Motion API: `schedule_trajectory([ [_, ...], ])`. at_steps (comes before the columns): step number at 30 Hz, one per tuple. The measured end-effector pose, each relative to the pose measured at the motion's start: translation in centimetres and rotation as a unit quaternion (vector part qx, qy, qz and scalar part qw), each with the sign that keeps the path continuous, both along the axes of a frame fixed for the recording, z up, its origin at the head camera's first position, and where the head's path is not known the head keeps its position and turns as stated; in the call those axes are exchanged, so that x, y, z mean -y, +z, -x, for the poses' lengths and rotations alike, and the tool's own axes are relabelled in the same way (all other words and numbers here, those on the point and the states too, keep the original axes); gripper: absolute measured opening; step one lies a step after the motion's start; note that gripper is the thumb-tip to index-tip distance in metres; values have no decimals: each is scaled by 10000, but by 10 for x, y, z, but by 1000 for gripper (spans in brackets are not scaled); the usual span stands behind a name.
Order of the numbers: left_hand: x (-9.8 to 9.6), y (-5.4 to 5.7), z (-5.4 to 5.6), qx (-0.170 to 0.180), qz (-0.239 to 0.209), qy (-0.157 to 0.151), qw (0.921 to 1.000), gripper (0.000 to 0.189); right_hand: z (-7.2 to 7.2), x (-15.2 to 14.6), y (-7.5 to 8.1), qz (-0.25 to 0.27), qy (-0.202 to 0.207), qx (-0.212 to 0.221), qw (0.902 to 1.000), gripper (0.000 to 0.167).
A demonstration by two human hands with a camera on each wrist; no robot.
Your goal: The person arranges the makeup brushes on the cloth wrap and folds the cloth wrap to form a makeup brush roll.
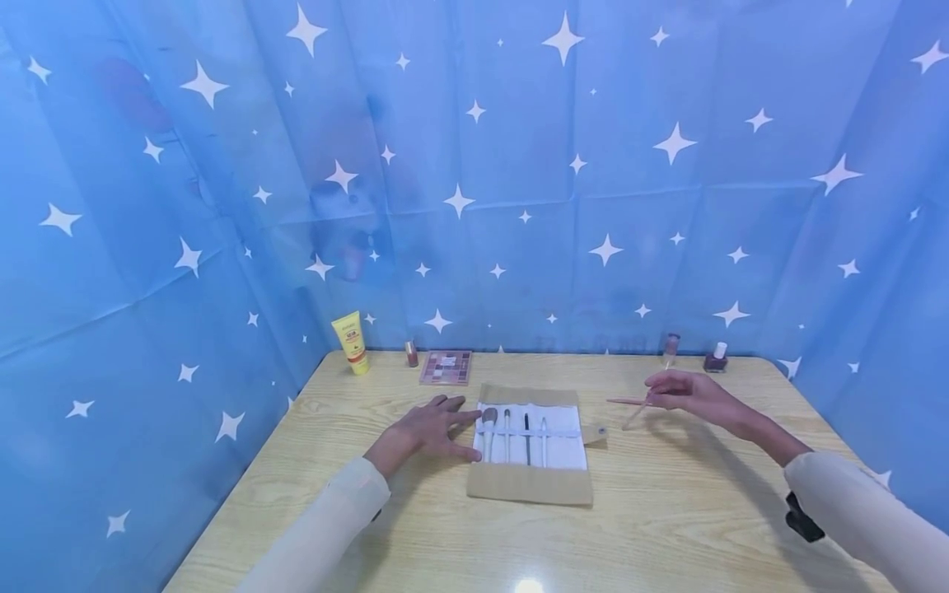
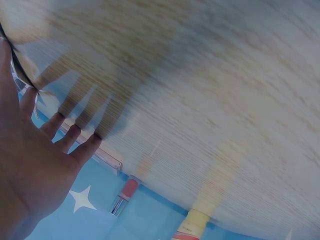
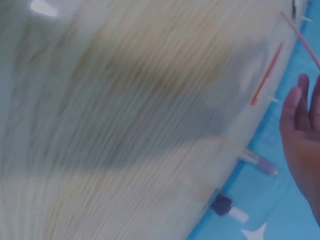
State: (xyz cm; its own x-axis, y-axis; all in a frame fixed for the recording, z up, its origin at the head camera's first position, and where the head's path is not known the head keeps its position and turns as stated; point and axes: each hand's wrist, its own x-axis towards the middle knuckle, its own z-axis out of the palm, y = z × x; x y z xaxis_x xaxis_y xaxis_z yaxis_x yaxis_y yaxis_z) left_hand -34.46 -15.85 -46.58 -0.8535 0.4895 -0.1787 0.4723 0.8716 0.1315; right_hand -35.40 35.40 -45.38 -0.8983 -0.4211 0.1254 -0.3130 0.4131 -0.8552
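Note:
A tan brush roll (image 1: pixel 530 484) with a pale lining lies unfolded on the table. Several makeup brushes (image 1: pixel 488 441) stand side by side under its strap, and a snap tab (image 1: pixel 595 434) sticks out on the right. My left hand (image 1: pixel 437 428) rests at the roll's left edge with fingers spread; the left wrist view shows this hand (image 2: pixel 45 155) too. Right of the roll, my right hand (image 1: pixel 685 391) pinches a slim pink stick (image 1: pixel 626 401) just above the table. In the right wrist view the stick (image 3: pixel 302 40) extends past the fingertips (image 3: pixel 303 82); its tip type is unclear.
Along the back edge stand a yellow tube (image 1: pixel 351 342), a small lip gloss tube (image 1: pixel 411 354), an eyeshadow palette (image 1: pixel 446 368), a clear tube with a mauve cap (image 1: pixel 670 346) and a dark nail polish bottle (image 1: pixel 716 359). The glossy wooden table (image 1: pixel 334 527) reflects things; a starry blue curtain hangs behind.

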Motion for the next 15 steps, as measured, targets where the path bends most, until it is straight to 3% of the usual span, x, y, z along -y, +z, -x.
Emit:
schedule_trajectory([
  [9, 1, -2, 0, -14, -7, 20, 10000, 89, 0, 29, 15, 813, -151, -101, 9965, 29],
  [15, 0, -2, -1, 7, -45, -7, 10000, 89, 0, 48, 23, 615, -339, -500, 9963, 29],
])
